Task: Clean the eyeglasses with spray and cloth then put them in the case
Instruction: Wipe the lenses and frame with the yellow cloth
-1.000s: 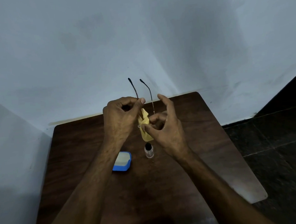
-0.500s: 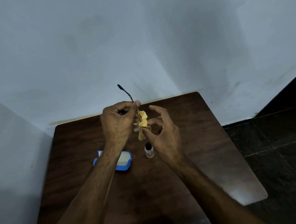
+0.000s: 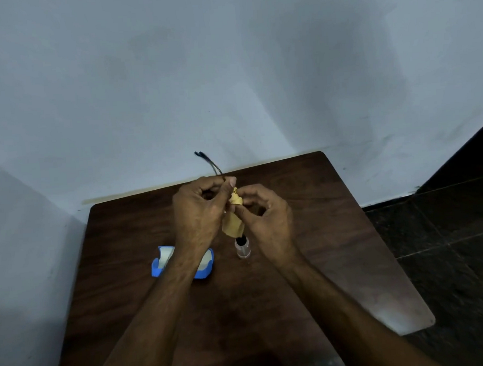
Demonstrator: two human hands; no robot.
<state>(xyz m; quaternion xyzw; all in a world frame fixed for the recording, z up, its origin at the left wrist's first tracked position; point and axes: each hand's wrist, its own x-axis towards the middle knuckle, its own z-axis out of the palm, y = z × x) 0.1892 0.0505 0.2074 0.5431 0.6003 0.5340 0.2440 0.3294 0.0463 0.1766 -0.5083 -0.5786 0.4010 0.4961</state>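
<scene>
Above the dark wooden table (image 3: 336, 233), my left hand (image 3: 198, 213) grips thin-framed eyeglasses (image 3: 209, 163); their two dark temple arms stick up and to the left past my thumb. The lenses are hidden behind my fingers and a yellow cloth (image 3: 232, 220). My right hand (image 3: 265, 223) pinches the top of that cloth against the glasses, and the rest of the cloth hangs down between my hands. A small clear spray bottle (image 3: 243, 247) with a black top stands on the table just below the cloth. An open blue case (image 3: 203, 270) with a white lining lies under my left wrist.
The table stands in a corner, with pale walls (image 3: 228, 84) behind it and to its left. Dark tiled floor (image 3: 450, 240) lies to the right of the table.
The glasses have tilted left, so the temple arms now lie close together pointing up-left. My right hand has closed in and its fingers have curled onto the cloth.
</scene>
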